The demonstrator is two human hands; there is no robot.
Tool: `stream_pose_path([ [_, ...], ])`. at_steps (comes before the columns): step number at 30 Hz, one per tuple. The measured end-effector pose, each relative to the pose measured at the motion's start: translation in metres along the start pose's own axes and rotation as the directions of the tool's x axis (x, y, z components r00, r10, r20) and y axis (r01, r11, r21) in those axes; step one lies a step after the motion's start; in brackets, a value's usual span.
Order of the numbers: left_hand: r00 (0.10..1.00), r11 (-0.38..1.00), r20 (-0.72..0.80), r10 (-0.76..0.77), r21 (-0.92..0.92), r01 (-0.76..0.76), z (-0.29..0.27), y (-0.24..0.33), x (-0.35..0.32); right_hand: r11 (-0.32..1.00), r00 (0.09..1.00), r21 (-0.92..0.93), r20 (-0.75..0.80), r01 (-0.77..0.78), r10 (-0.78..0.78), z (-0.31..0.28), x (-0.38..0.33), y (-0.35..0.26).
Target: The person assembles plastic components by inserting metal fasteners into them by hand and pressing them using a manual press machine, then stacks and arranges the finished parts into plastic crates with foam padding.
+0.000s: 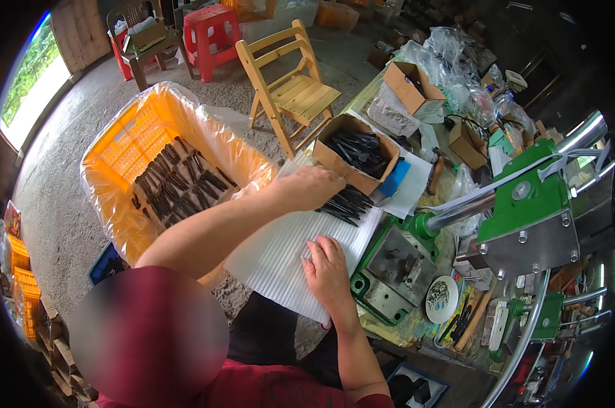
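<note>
My left hand (311, 188) reaches across to the far edge of a white ribbed foam sheet (273, 265). Its fingers are curled together, and whatever they hold is hidden. Just beside it, a bundle of long thin black parts (348, 205) lies on the sheet. Behind that stands an open cardboard box (341, 170) full of more black parts. My right hand (329, 270) rests on the nearer part of the sheet, fingers stretched out and nothing gripped. To the left, an orange crate (113, 160) lined with clear plastic contains rows of dark long parts.
A green press base (399, 272) with a steel plate stands right of the sheet, its green head (525, 204) above. Near it are a white dish (430, 311) of small metal pieces and a blue piece (394, 177). Beyond stand a wooden folding chair (300, 95) and red stool (211, 37).
</note>
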State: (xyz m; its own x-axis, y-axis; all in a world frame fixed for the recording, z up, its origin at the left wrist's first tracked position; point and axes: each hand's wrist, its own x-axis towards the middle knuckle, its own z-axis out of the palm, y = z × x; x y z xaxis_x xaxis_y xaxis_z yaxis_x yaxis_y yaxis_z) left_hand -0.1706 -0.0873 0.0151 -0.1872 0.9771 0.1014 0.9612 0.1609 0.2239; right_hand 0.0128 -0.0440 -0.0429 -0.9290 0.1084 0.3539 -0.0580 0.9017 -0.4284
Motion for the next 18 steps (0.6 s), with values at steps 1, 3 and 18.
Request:
stream_pose_path([
  [1,1.0,1.0,-0.004,0.009,-0.003,-0.009,0.009,0.004,0.011,1.0,1.0,0.007,-0.006,0.003,-0.003,0.001,0.0,0.002],
  [3,0.997,0.996,0.041,-0.071,0.057,0.068,0.021,0.011,0.029,0.999,1.0,0.034,-0.027,0.015,-0.014,0.0,0.0,0.003],
  [18,0.995,0.996,-0.078,-0.061,-0.062,0.056,0.022,0.005,0.032,1.0,1.0,0.007,-0.016,0.013,-0.013,-0.004,-0.001,0.001],
])
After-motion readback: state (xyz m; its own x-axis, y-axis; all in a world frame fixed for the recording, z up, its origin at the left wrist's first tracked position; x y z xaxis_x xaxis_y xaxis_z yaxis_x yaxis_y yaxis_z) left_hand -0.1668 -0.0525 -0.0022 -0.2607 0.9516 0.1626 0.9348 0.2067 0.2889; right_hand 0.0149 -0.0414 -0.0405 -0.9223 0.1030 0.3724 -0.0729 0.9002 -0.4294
